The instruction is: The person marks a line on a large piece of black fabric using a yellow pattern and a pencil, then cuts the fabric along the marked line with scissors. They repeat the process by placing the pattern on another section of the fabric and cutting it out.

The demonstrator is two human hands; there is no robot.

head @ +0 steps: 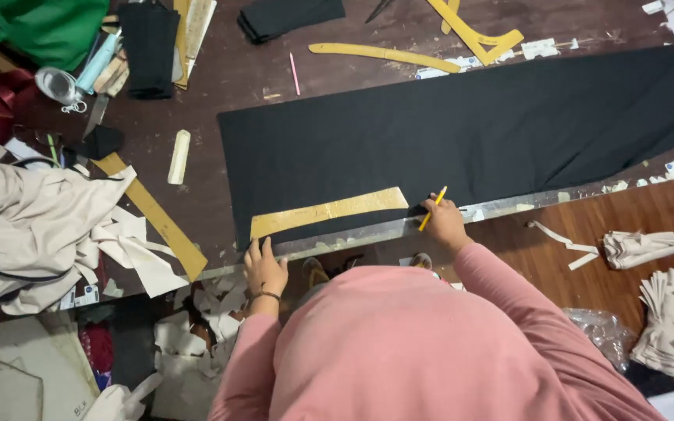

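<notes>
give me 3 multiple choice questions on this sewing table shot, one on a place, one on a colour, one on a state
1. Where does the cardboard pattern strip lie?
A. on the black cloth, along its near edge
B. on the floor
C. on the green fabric

2. What colour is the pencil in the right hand?
A. red
B. yellow
C. blue

3. How is the left hand?
A. closed around scissors
B. raised off the table
C. flat, fingers pressing the strip's left end

Answers: 1 A, the strip sits on the cloth by the table edge. 2 B, its shaft shows yellow. 3 C, the fingers are spread on the strip's end, holding nothing.
</notes>
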